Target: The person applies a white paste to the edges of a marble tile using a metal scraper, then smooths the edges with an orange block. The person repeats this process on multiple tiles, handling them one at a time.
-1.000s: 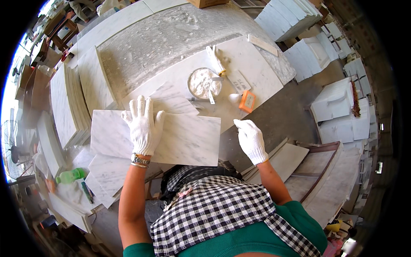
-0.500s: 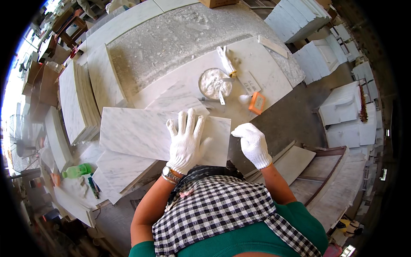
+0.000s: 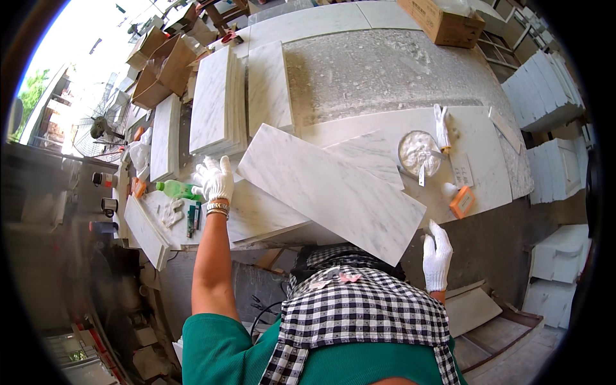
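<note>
In a white knit glove, my left hand (image 3: 214, 179) is stretched out to the left with its fingers apart, holding nothing. A green plastic bottle (image 3: 177, 189) lies right beside its fingers. My gloved right hand (image 3: 437, 256) is off the right corner of a white marble slab (image 3: 333, 192), fingers extended and no object visible in it. That grey-veined slab lies slantwise in front of me, over another marble slab (image 3: 263, 215) and a smaller marble piece (image 3: 372, 154). Dark-green pen-like sticks (image 3: 192, 219) lie below my left hand.
Marble tiles (image 3: 215, 96) are stacked behind my left hand. At the right stand a bowl (image 3: 402, 154) of white paste with a spatula (image 3: 421, 176), a spare glove (image 3: 442, 127) and an orange box (image 3: 462, 202). A cardboard box (image 3: 443, 22) sits at the back, a fan (image 3: 101, 127) far left.
My left hand has come off the marble slab and reached left to beside the green bottle. My right hand's fingers have straightened. The whole view has turned and shifted left.
</note>
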The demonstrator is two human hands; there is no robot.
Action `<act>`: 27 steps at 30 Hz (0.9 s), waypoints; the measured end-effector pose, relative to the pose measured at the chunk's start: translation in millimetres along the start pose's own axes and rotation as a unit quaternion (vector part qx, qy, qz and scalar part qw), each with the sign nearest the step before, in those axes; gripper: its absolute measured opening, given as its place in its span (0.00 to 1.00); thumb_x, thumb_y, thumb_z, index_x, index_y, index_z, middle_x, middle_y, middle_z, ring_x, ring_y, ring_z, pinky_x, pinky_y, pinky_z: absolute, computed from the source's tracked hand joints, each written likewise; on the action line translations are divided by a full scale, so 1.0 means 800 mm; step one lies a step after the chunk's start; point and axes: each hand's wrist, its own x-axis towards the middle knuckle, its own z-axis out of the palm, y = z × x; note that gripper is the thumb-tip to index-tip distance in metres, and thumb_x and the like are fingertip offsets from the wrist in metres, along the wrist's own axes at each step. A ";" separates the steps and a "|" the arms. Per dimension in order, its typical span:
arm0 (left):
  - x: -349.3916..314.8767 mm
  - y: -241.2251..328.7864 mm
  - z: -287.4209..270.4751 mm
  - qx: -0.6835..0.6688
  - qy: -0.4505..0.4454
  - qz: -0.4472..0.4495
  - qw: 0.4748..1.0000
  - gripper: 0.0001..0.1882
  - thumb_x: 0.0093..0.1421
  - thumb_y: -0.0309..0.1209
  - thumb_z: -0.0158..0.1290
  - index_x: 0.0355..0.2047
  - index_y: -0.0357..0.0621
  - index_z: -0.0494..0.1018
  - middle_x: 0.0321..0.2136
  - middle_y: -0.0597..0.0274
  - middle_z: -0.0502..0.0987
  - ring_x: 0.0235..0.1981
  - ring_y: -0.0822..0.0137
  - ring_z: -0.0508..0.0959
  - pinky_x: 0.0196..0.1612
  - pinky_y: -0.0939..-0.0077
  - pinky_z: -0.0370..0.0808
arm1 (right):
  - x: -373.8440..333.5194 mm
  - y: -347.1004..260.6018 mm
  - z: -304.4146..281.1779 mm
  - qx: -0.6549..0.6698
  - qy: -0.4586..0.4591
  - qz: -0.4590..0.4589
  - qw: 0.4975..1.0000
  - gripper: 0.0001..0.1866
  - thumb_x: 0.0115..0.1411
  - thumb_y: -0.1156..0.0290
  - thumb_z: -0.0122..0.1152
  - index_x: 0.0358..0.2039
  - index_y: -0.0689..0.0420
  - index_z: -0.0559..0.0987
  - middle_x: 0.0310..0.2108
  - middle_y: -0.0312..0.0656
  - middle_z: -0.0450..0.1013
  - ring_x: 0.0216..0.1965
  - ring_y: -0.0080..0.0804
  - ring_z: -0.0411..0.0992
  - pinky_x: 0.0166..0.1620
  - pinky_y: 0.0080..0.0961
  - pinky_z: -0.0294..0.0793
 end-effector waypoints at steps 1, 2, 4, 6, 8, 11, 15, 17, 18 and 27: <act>-0.005 -0.012 -0.001 0.004 0.008 0.006 1.000 0.42 0.70 0.64 0.35 0.71 0.45 0.60 0.72 0.43 0.57 0.73 0.42 0.56 0.68 0.27 0.49 | -0.003 0.001 0.000 0.010 0.012 0.006 1.000 0.17 0.66 0.82 0.54 0.55 0.64 0.78 0.41 0.47 0.78 0.39 0.36 0.78 0.47 0.31 0.78; -0.012 -0.020 0.000 0.003 0.040 0.035 0.999 0.43 0.70 0.65 0.33 0.72 0.46 0.59 0.73 0.43 0.57 0.72 0.41 0.57 0.67 0.25 0.48 | -0.002 0.002 0.000 0.013 0.010 0.008 1.000 0.17 0.67 0.81 0.54 0.56 0.65 0.78 0.43 0.48 0.79 0.40 0.35 0.78 0.47 0.31 0.78; -0.036 -0.027 0.014 -0.034 0.106 0.111 0.988 0.39 0.70 0.60 0.41 0.71 0.46 0.61 0.72 0.43 0.59 0.70 0.39 0.61 0.66 0.27 0.52 | -0.001 0.001 0.001 0.029 0.001 0.037 0.999 0.17 0.67 0.80 0.54 0.56 0.65 0.77 0.44 0.48 0.79 0.41 0.35 0.79 0.48 0.31 0.78; -0.066 -0.025 0.032 -0.135 0.155 0.197 0.959 0.32 0.69 0.49 0.52 0.66 0.44 0.66 0.65 0.44 0.67 0.64 0.45 0.69 0.64 0.40 0.63 | 0.001 0.000 -0.004 0.025 -0.011 0.051 0.998 0.17 0.68 0.79 0.54 0.56 0.65 0.77 0.46 0.50 0.79 0.44 0.35 0.79 0.50 0.31 0.78; -0.101 -0.032 0.053 -0.297 0.167 0.290 0.894 0.23 0.67 0.37 0.59 0.59 0.41 0.73 0.55 0.46 0.78 0.55 0.53 0.80 0.57 0.55 0.75 | 0.007 -0.002 -0.010 0.020 -0.014 0.019 1.000 0.17 0.68 0.79 0.54 0.56 0.65 0.77 0.47 0.50 0.79 0.45 0.36 0.79 0.51 0.31 0.78; -0.154 -0.019 0.072 -0.513 -0.061 0.171 0.839 0.11 0.63 0.25 0.62 0.45 0.37 0.80 0.33 0.57 0.84 0.33 0.69 0.84 0.38 0.77 0.79 | 0.013 0.003 -0.023 -0.020 -0.001 -0.021 1.000 0.17 0.68 0.78 0.55 0.56 0.65 0.78 0.47 0.50 0.79 0.47 0.39 0.78 0.54 0.32 0.76; -0.219 -0.014 0.070 -0.510 -0.141 0.123 0.840 0.11 0.67 0.31 0.59 0.30 0.35 0.79 0.18 0.65 0.78 0.19 0.79 0.74 0.24 0.81 0.69 | 0.015 -0.003 -0.027 0.013 -0.013 -0.052 0.999 0.12 0.66 0.78 0.59 0.50 0.64 0.79 0.43 0.48 0.79 0.45 0.38 0.79 0.53 0.31 0.76; -0.251 -0.016 0.072 -0.572 -0.193 0.079 0.793 0.16 0.70 0.33 0.54 0.27 0.35 0.77 0.18 0.66 0.76 0.18 0.79 0.73 0.23 0.80 0.69 | 0.015 -0.005 -0.029 0.022 -0.027 -0.068 0.997 0.11 0.66 0.79 0.59 0.48 0.64 0.79 0.42 0.48 0.79 0.44 0.38 0.79 0.53 0.31 0.76; -0.262 -0.015 0.068 -0.547 -0.221 0.077 0.804 0.16 0.69 0.35 0.55 0.28 0.35 0.78 0.19 0.65 0.78 0.19 0.78 0.74 0.25 0.80 0.70 | 0.013 -0.006 -0.029 0.038 -0.026 -0.069 0.997 0.10 0.66 0.79 0.59 0.48 0.65 0.79 0.42 0.47 0.79 0.44 0.37 0.78 0.53 0.31 0.76; -0.313 -0.020 0.051 -0.518 -0.219 0.123 0.818 0.15 0.69 0.31 0.55 0.51 0.35 0.77 0.40 0.56 0.85 0.41 0.71 0.83 0.46 0.77 0.79 | -0.005 0.003 -0.033 0.125 -0.063 0.009 0.990 0.16 0.67 0.77 0.57 0.54 0.66 0.79 0.47 0.51 0.79 0.48 0.37 0.78 0.54 0.32 0.77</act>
